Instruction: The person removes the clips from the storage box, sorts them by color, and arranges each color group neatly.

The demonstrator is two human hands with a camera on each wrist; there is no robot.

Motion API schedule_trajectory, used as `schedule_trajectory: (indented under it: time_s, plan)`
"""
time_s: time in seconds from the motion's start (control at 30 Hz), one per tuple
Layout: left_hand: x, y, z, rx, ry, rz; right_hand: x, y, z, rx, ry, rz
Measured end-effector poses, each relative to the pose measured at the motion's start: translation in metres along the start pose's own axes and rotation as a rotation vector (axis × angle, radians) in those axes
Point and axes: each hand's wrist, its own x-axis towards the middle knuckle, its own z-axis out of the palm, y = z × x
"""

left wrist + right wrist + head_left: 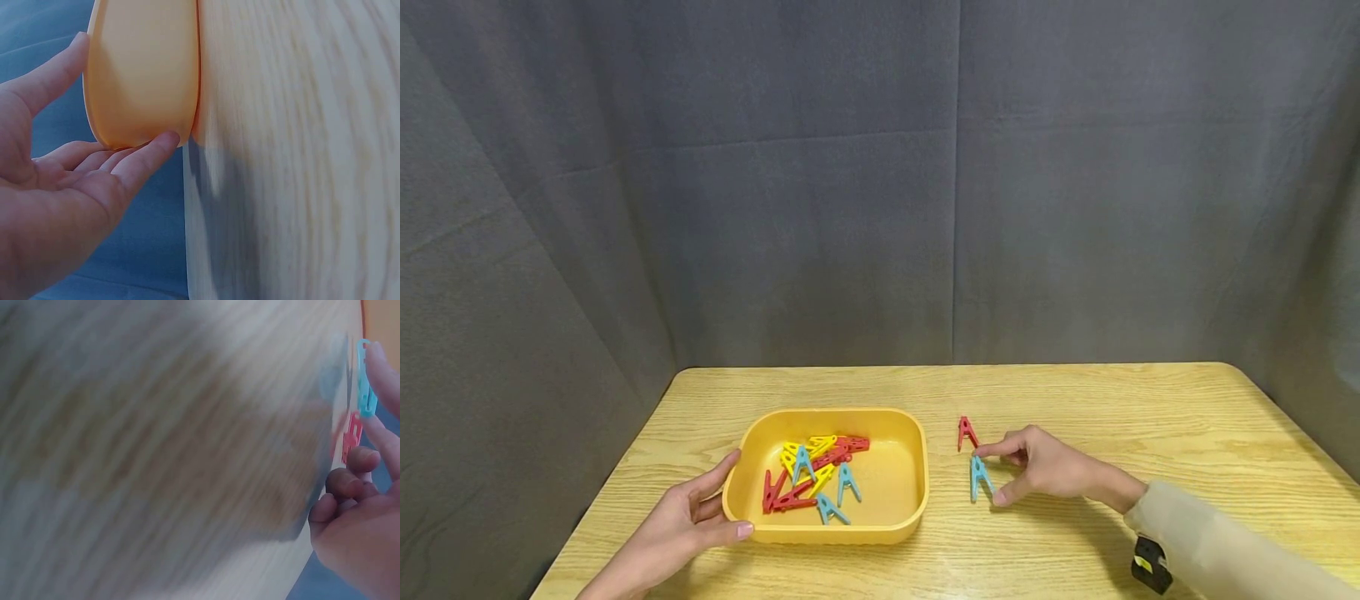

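A yellow-orange plastic basin (891, 475) sits on the table with several red, yellow and blue plastic clothespins inside. My left hand (681, 521) holds its left end, thumb at the front corner and index finger farther back along the rim. In the left wrist view the fingers (134, 164) lie against the basin's outer wall (147, 87). To the right of the basin, my right hand (1045, 467) pinches a blue clothespin (978, 477) between thumb and index finger, one at each end of it. Just behind it lies a red clothespin (966, 432), partly overlapped by the hand.
The wood-grain table (1112, 392) has rounded far corners. Grey cloth (820, 250) hangs behind it and along both sides. A black device (1150, 565) is strapped at the right sleeve (1217, 533).
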Motion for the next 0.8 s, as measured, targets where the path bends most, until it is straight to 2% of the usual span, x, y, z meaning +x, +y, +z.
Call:
schedule_trajectory:
  time_s: [0.43,0.8]
  plan:
    - [0.0,0.0,0.0,0.006,0.007,-0.004,0.001,-0.001,0.011,-0.005,0.005,0.009]
    - [0.0,-0.001,0.0,0.014,0.014,-0.022,0.002,-0.003,0.013,-0.092,0.016,0.013]
